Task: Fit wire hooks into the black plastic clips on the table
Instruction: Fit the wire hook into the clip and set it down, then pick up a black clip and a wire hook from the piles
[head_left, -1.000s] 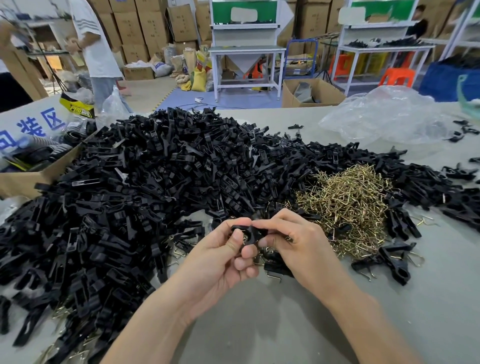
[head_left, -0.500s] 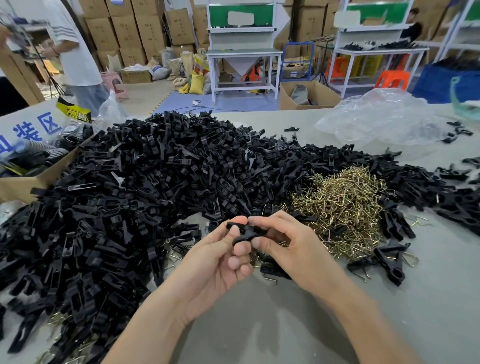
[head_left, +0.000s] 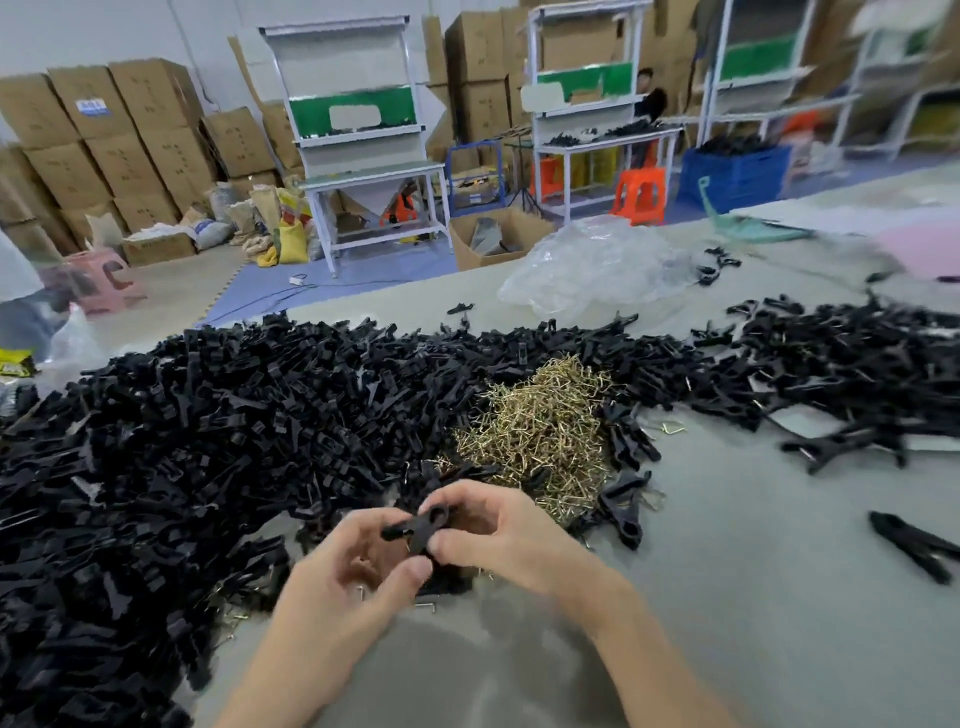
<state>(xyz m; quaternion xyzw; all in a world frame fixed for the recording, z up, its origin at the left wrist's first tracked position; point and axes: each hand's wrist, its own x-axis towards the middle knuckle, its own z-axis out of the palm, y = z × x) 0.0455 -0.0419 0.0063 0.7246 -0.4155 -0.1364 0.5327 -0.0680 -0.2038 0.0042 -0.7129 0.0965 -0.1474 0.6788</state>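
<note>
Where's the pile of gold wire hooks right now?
Head view, centre: the wire hook pile lies just beyond the right hand, with the black clip heap at its left.

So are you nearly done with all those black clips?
Not nearly. A few black plastic clips near the right hand already seem to carry wire loops. The left hand and right hand pinch one black clip between them. A huge heap of black clips and a pile of gold wire hooks wait on the grey table.
</note>
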